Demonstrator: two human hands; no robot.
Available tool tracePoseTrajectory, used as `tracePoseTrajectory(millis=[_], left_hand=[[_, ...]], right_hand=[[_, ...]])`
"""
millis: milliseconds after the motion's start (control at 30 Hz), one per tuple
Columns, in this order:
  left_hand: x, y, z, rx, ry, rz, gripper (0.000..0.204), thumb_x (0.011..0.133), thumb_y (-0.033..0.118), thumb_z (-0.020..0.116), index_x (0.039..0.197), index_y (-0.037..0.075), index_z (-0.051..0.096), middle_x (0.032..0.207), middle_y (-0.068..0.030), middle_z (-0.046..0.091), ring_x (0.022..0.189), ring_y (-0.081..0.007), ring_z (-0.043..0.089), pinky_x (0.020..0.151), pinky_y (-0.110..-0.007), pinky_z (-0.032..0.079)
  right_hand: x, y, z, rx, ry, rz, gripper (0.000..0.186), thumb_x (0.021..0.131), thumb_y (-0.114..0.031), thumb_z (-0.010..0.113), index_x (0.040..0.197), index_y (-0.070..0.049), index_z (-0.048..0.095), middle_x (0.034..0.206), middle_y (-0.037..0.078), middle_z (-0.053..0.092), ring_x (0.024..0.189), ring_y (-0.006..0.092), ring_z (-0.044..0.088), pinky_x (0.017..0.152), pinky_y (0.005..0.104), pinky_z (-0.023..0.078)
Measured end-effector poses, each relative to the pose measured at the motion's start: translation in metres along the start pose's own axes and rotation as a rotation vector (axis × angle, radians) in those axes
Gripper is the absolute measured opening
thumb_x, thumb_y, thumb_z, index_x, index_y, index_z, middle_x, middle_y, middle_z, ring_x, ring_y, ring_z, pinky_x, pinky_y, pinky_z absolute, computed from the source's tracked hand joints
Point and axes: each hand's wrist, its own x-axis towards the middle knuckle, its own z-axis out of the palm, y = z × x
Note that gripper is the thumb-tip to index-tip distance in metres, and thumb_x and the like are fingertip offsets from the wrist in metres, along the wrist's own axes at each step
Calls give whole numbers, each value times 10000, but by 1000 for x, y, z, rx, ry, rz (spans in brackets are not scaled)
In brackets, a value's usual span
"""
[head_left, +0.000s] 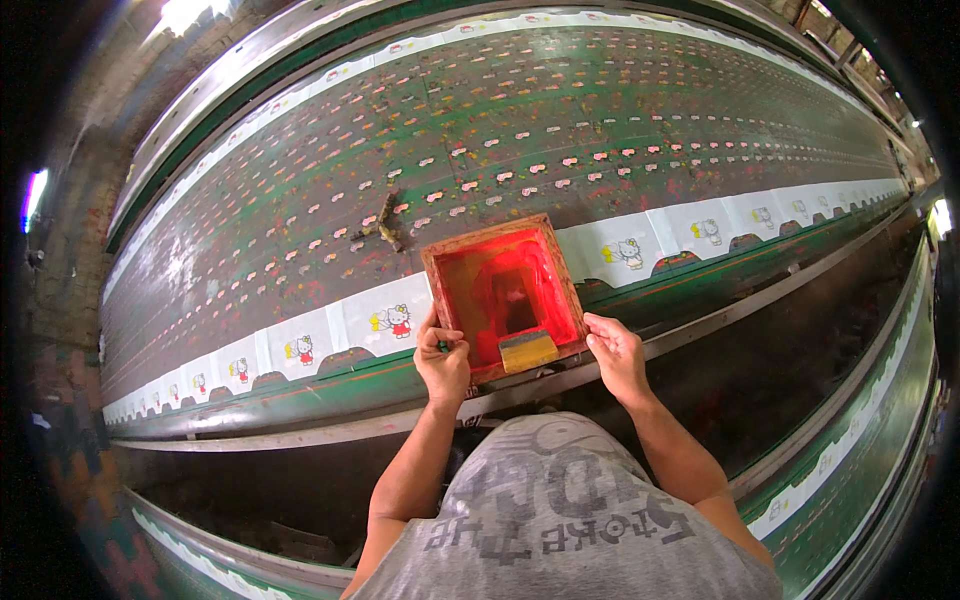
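A wooden printing screen frame (503, 296), wet with red ink inside, rests on a row of white cloth pieces along the near table edge. My left hand (443, 362) grips its left side near the lower corner, fingers curled. My right hand (618, 355) pinches its right side, thumb and fingertips on the wood. A squeegee (528, 351) with a yellow and grey handle leans inside against the frame's near side. Cloth pieces (392, 322) to the left carry a cartoon cat with red and yellow parts; pieces (625, 250) to the right show it without red.
The long green and dark printing table (300, 250) is speckled with rows of small print marks. A dark, twisted lump (385, 225) lies on it beyond the frame. A metal rail (300, 438) runs along its near side. Another table (850, 470) stands at the lower right.
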Motion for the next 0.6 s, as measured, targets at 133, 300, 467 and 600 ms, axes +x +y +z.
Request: tracePoseTrajectory(millis=[133,300,467,600], left_hand=[[-2,1,7,-153,9,-112,209,780,-186,684,829,17,669,1710,-257,572,1472,-241,623,1180,-349,477],[0,-6,5,-164,-2,-106,219,777,-194,683,823,19,663,1714,-249,573,1451,-221,637,1169,-340,486],[0,-9,2,-87,4,-110,208,769,-182,694,794,21,656,1704,-233,591,1475,-243,631,1224,-371,466],[0,-8,2,-116,-12,-122,202,764,-176,696,780,21,655,1709,-250,578,1480,-258,627,1232,-376,456]], right_hand=[[2,3,-18,31,-70,11,380,1097,41,687,1475,69,684,1432,161,753,1316,204,720,1170,359,560],[3,-15,-22,-98,-69,-87,345,1063,35,709,1406,14,740,1368,147,780,1273,247,752,1136,378,579],[6,-52,-10,-418,-108,-551,318,974,9,782,1289,-25,772,1283,160,792,1180,370,748,1058,464,596],[11,-64,16,-580,-339,-690,381,924,-92,863,1291,-47,769,1284,126,764,1246,346,701,1086,480,561]])
